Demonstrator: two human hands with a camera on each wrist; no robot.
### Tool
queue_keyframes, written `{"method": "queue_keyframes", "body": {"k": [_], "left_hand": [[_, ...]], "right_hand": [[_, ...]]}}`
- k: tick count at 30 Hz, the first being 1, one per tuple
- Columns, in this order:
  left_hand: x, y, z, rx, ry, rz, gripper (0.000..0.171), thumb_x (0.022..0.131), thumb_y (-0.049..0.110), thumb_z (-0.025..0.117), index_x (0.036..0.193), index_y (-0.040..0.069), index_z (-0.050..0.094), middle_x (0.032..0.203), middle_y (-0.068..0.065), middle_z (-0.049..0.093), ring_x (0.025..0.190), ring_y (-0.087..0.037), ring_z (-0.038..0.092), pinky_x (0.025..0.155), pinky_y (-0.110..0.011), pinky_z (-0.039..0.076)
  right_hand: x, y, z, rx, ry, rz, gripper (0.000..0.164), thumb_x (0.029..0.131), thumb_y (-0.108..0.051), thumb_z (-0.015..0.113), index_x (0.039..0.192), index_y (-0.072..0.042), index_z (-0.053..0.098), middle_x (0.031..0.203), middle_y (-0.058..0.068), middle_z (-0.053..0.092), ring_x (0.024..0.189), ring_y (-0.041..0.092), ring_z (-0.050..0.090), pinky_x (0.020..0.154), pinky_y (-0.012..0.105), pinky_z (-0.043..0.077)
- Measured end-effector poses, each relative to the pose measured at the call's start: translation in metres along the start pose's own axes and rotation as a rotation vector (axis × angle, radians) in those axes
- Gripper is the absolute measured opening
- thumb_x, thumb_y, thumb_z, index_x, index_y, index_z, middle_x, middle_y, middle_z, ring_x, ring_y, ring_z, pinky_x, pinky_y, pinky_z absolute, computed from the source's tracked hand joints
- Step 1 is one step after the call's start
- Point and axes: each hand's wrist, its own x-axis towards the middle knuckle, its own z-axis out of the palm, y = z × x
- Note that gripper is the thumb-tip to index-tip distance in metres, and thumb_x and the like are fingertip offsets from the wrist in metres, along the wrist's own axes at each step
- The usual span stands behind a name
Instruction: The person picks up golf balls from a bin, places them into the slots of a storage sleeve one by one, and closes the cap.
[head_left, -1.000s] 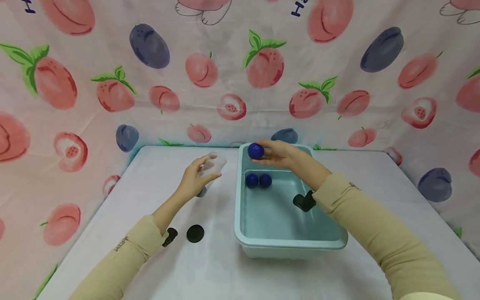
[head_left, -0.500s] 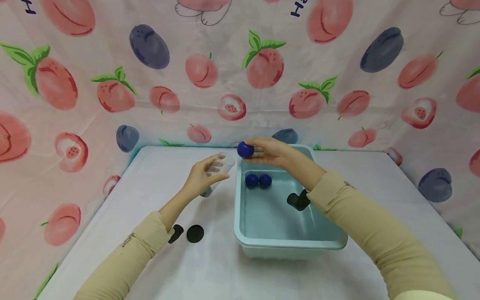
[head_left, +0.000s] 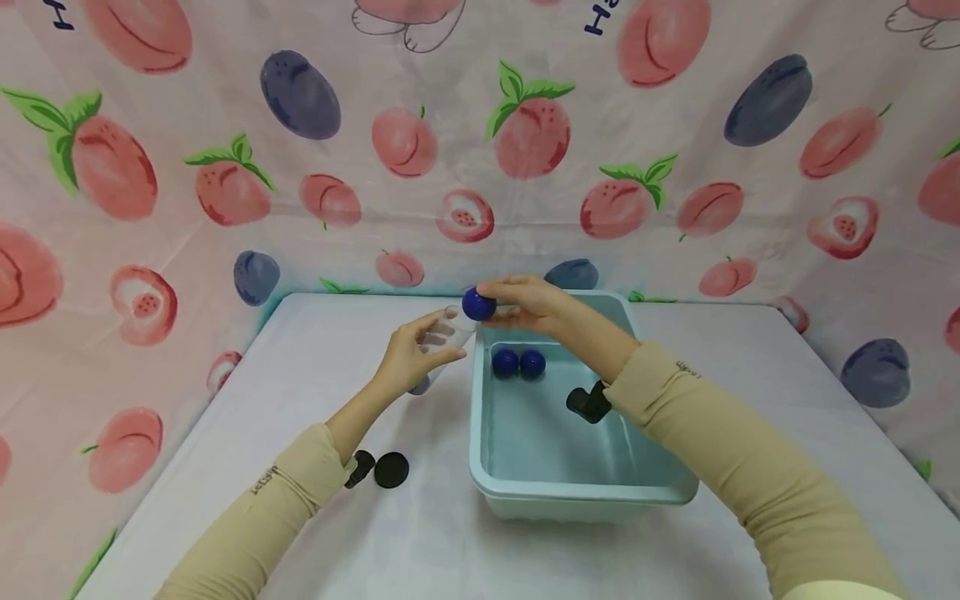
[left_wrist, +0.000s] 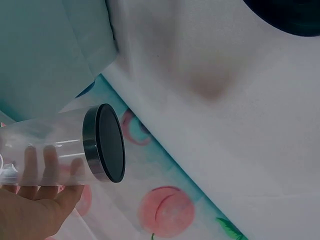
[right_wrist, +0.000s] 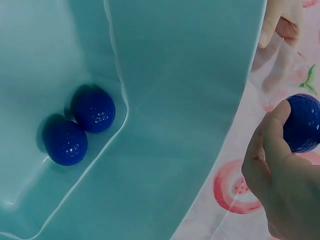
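My left hand (head_left: pixel 408 354) grips a clear plastic cylinder (head_left: pixel 444 343), tilted with its mouth up toward the right. A black cap (left_wrist: pixel 111 143) covers the cylinder's lower end in the left wrist view. Between the fingertips of my right hand (head_left: pixel 528 307) is a dark blue golf ball (head_left: pixel 478 304), its dimples showing in the right wrist view. The ball overlaps the cylinder's mouth in the head view. Two more blue golf balls (right_wrist: pixel 80 125) lie side by side in the light blue tub (head_left: pixel 585 487), below my right hand.
A black round lid (head_left: pixel 392 470) lies on the white table (head_left: pixel 420 550), left of the tub. Black wrist cameras sit at both cuffs, the right one (head_left: pixel 588 403) over the tub. A fruit-print cloth (head_left: pixel 465 125) hangs behind the table.
My right hand has moved left with the golf ball, from over the tub to the cylinder's mouth. My left hand has shifted slightly right with the cylinder.
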Motion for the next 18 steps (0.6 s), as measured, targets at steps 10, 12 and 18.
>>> {"method": "queue_keyframes", "body": {"k": [10, 12, 18], "left_hand": [[0.006, 0.0024, 0.0008, 0.005, 0.011, -0.015, 0.061, 0.079, 0.013, 0.076, 0.135, 0.008, 0.051, 0.119, -0.02, 0.063, 0.108, -0.035, 0.061, 0.091, -0.05, 0.051], [0.0063, 0.0028, 0.0007, 0.005, 0.017, -0.014, 0.062, 0.079, 0.013, 0.076, 0.135, 0.006, 0.051, 0.123, -0.019, 0.062, 0.112, -0.034, 0.06, 0.095, -0.049, 0.049], [0.0057, -0.0002, 0.0019, -0.02, 0.033, 0.008, 0.054, 0.08, 0.01, 0.075, 0.13, 0.006, 0.055, 0.126, -0.02, 0.06, 0.113, -0.032, 0.059, 0.094, -0.047, 0.05]], "right_hand": [[-0.0006, -0.0006, 0.0059, -0.06, 0.023, -0.006, 0.042, 0.094, -0.008, 0.054, 0.134, 0.002, 0.047, 0.126, 0.014, 0.051, 0.1, 0.025, 0.055, 0.104, 0.044, 0.042], [-0.0008, -0.0006, 0.0054, -0.068, 0.02, -0.009, 0.042, 0.095, -0.007, 0.053, 0.134, 0.003, 0.046, 0.117, 0.012, 0.052, 0.091, 0.021, 0.055, 0.105, 0.044, 0.041], [-0.0001, 0.0037, -0.001, -0.117, 0.013, 0.0, 0.042, 0.096, -0.007, 0.049, 0.137, 0.003, 0.042, 0.118, 0.015, 0.052, 0.09, 0.019, 0.056, 0.107, 0.043, 0.04]]}}
